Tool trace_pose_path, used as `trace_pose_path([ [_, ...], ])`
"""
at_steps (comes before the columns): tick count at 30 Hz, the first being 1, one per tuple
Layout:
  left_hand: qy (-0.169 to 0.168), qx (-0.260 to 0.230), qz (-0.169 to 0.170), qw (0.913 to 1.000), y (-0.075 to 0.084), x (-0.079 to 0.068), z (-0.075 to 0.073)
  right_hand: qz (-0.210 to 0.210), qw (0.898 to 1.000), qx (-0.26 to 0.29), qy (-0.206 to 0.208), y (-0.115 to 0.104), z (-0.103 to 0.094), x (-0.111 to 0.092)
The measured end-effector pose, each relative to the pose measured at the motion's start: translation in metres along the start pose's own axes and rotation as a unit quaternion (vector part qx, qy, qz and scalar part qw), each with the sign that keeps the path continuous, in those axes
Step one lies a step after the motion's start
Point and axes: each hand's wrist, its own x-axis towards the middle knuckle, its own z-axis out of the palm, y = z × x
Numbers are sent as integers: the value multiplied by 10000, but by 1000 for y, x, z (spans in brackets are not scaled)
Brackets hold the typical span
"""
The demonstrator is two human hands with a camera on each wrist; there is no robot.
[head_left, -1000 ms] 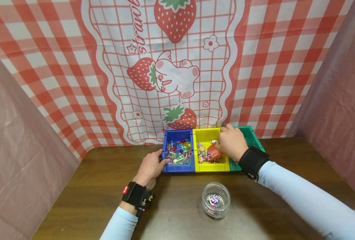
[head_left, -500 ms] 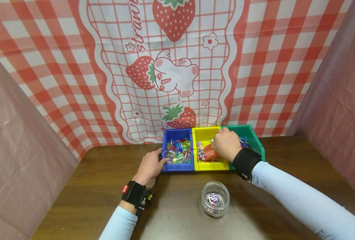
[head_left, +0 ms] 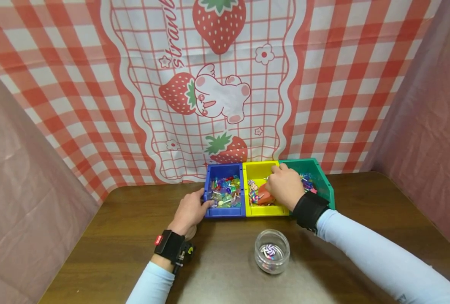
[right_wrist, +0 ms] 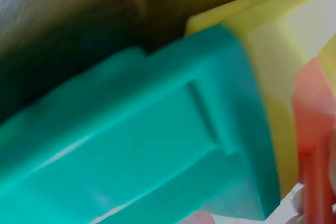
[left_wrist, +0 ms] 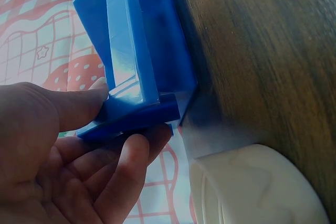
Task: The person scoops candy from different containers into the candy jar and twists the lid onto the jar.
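Observation:
My left hand [head_left: 188, 213] pinches the left side wall of the blue bin [head_left: 225, 212]; the left wrist view shows the thumb on one side and fingers on the other. Small coloured translucent pieces lie in that bin. My right hand [head_left: 285, 186] is over the yellow bin [head_left: 267, 211], gripping an orange-red scoop [head_left: 265, 195] by its handle [right_wrist: 316, 182]. The scoop's blade lies among small candy-like swirl pieces [head_left: 253, 185]; the hand hides part of it. A glass jar [head_left: 272, 265] in front of the bins holds a purple-and-white swirl piece [head_left: 270, 250] and others.
The green bin [head_left: 330, 192], with small pieces inside, adjoins the yellow one on the right. A pale round lid [left_wrist: 257, 187] lies on the brown table [head_left: 107, 245] beside my left wrist. Behind the bins hangs a strawberry-print cloth [head_left: 225, 93].
My right hand and the scoop have shifted left within the yellow bin, uncovering more of the green bin. My left hand has kept its hold on the blue bin.

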Motion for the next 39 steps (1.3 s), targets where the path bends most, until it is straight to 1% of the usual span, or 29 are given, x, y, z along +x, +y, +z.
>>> trace_pose_path([
  [2, -9, 7, -4, 10000, 0, 0, 0, -400, 9987, -155, 263, 0, 1, 0],
  [4, 1, 2, -7, 10000, 0, 0, 0, -655, 9964, -272, 474, 0, 2, 0],
  [7, -11, -16, -67, 10000, 1, 0, 0, -812, 9931, -482, 692, -2, 5, 1],
  [9, -14, -18, -96, 10000, 1, 0, 0, -819, 9922, -579, 746, -4, 5, 2],
  [11, -31, -28, -118, 9999, 1, 0, 1, -735, 9931, -642, 654, -5, 6, 5],
  [13, -35, -47, -125, 9999, 1, 0, 1, -566, 9954, -616, 462, -6, 4, 8],
  [15, -40, -71, -117, 9999, 1, 0, 1, -367, 9973, -584, 250, -5, 1, 11],
  [18, -54, -80, -109, 9999, 0, 0, 1, -186, 9977, -654, 53, -2, -5, 15],
  [21, -71, -65, -97, 9999, -1, 0, 1, -156, 9967, -790, 23, -1, -13, 20],
  [24, -94, -54, -172, 9998, 0, 1, 1, -162, 9964, -835, -59, -4, -19, 22],
  [26, -118, -50, -231, 9997, 2, 1, 1, -142, 9969, -777, -64, -5, -19, 21],
  [28, -134, -56, -284, 9995, 4, 1, 1, -66, 9972, -716, -182, -5, -18, 20],
  [31, -99, -43, -274, 9996, 4, 1, 1, 111, 9974, -617, -355, -2, -15, 20],
  [36, -27, -13, -195, 9998, 3, 1, 1, 473, 9955, -223, -795, 1, -12, 20],
  [39, -30, -3, -164, 9999, 2, 1, 2, 570, 9923, 16, -1096, -1, -12, 20],
])
